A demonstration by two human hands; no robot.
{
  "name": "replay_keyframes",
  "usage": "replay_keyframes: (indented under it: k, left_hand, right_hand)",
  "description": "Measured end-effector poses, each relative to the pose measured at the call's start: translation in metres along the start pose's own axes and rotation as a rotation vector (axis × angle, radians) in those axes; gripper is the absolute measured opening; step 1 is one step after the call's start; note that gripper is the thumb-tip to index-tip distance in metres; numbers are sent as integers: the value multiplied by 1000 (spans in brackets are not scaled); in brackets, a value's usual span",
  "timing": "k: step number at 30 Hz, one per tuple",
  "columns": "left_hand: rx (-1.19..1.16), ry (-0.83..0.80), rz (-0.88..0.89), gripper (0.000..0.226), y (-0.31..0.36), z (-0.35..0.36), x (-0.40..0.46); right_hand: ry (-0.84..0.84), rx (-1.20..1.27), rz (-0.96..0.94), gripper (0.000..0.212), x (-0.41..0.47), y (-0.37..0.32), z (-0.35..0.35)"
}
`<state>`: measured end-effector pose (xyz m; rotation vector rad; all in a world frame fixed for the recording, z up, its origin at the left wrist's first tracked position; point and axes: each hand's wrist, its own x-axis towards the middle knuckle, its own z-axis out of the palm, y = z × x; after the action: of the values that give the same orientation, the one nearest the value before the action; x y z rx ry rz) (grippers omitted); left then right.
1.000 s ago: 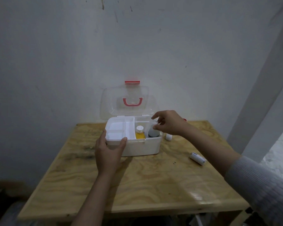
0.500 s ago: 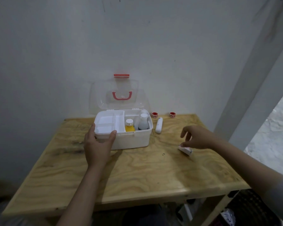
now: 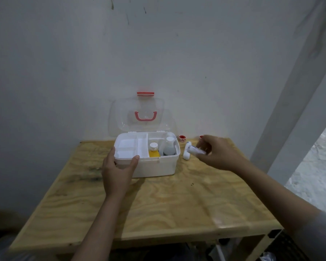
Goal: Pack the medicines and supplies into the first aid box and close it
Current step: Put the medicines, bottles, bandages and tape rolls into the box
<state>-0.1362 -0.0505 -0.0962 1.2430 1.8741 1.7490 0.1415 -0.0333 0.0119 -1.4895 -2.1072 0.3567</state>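
Observation:
A white first aid box [image 3: 158, 166] stands open at the back of the wooden table [image 3: 158, 208], its clear lid [image 3: 142, 117] with a red handle raised against the wall. Inside its right compartment stand a yellow bottle [image 3: 154, 150] and a white bottle with dark contents [image 3: 169, 148]. My left hand [image 3: 119, 170] grips the box's front left rim. My right hand [image 3: 217, 153] hovers just right of the box, holding a small white tube [image 3: 197, 151]. Another white tube [image 3: 187, 153] lies on the table beside the box.
Two small red-and-white rolls [image 3: 182, 138] [image 3: 201, 137] sit at the table's back edge by the wall. A white post [image 3: 294, 95] rises at the right. The box's white tray [image 3: 128, 149] fills its left half.
My right hand has picked the small white tube up from the table at the right and carried it left toward the box. My left hand stays on the box rim.

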Motion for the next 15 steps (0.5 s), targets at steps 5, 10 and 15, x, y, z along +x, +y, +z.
replay_keyframes:
  k: [5,10,15]
  left_hand:
    - [8,-14,-16,83,5,-2,-1]
    - [15,-34,-22,84,9,-3,-1]
    - [0,-33,-45,84,8,-6,1]
  right_hand:
    - [-36,119,-170,13,34,-66,11]
    - [-157,64,-291,23,69,-113,51]
    - [-287,-165,-344,24,97,-128,96]
